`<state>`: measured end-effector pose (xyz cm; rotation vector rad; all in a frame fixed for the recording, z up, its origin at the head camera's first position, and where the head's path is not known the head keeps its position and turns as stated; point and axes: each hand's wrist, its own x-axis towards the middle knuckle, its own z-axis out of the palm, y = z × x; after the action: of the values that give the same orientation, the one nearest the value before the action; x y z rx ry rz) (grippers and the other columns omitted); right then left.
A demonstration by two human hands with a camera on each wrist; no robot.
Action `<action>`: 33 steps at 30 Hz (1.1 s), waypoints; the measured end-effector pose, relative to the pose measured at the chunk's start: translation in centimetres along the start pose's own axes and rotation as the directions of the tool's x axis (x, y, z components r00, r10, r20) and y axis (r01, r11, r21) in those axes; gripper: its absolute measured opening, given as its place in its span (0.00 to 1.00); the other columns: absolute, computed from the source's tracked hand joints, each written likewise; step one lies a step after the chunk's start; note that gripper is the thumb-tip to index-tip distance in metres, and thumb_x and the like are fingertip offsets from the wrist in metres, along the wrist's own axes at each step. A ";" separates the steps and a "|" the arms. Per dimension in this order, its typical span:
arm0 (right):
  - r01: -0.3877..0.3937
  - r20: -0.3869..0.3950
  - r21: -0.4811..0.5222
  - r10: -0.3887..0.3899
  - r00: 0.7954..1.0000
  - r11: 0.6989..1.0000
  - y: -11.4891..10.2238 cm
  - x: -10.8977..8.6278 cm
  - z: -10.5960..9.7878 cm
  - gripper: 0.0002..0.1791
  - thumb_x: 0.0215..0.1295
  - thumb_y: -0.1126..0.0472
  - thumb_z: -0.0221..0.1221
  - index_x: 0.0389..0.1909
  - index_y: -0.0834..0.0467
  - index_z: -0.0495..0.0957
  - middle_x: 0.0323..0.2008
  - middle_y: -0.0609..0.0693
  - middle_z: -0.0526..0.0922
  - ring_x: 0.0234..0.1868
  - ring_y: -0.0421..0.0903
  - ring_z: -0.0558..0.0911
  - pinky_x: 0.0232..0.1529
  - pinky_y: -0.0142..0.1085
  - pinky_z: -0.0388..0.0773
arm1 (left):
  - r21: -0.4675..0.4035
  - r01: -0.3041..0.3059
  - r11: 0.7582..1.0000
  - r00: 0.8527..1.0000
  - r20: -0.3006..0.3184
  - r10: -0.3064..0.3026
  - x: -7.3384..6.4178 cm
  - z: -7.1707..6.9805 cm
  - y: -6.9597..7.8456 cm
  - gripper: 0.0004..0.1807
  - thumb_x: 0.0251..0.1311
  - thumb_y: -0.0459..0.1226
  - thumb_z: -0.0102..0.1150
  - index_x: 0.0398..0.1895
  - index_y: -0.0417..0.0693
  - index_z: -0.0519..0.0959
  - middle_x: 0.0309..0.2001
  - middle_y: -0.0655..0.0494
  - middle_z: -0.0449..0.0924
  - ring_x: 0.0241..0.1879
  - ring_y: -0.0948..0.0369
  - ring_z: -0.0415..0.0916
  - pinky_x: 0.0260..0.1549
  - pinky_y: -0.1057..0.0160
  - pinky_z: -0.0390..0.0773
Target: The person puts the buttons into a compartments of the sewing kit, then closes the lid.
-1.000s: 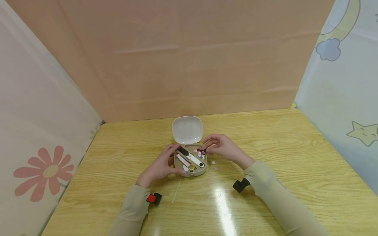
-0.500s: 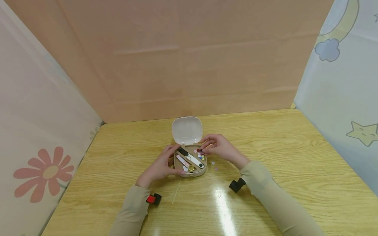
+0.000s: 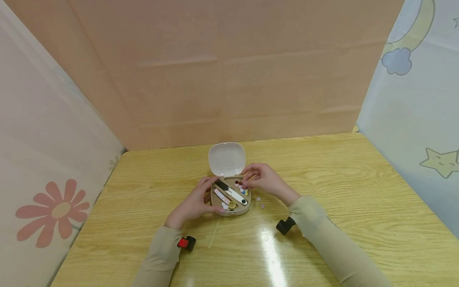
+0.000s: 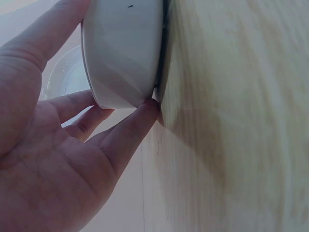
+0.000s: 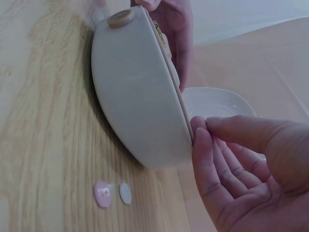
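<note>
An open beige sewing box (image 3: 232,213) stands on the table, its white lid (image 3: 226,159) tipped back. My left hand (image 3: 192,202) holds it from the left, thumb at the front and fingers round the side; in the left wrist view the fingers press the box wall (image 4: 123,53). My right hand (image 3: 267,182) reaches over the right rim, thumb and fingertip pinched together at a small dark red button (image 3: 240,183). Several coloured buttons (image 3: 244,191) lie in that compartment. The left side holds a black-and-white tool (image 3: 234,195), a pink-and-white strip (image 3: 221,196) and a gold ring-like piece (image 3: 232,204).
On the table right of the box lie a pale button (image 3: 258,199) and a pink button (image 3: 262,206). A thin pale stick (image 3: 214,235) lies in front. A peach curtain (image 3: 229,79) hangs behind the table.
My right hand has shifted slightly left over the button compartment, and the dark buttons at its fingertips have moved left too. The left hand keeps its hold on the box.
</note>
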<state>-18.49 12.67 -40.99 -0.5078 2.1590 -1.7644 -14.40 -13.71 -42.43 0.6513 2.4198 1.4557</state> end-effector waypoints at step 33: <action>-0.005 0.021 0.099 0.003 1.000 0.995 -0.2 -1.1 -0.7 0.16 0.65 0.72 0.57 0.52 0.74 0.71 0.42 0.69 0.79 0.40 0.58 0.83 0.45 0.52 0.80 | 0.030 0.010 1.000 1.000 0.006 -0.010 0.1 0.0 -0.1 0.53 0.42 0.39 0.77 0.73 0.51 0.57 0.61 0.52 0.60 0.65 0.51 0.60 0.58 0.53 0.70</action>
<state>-17.84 13.74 -40.60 -0.4951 2.0453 -1.8444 -14.52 -13.75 -42.50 0.6489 2.4406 1.4143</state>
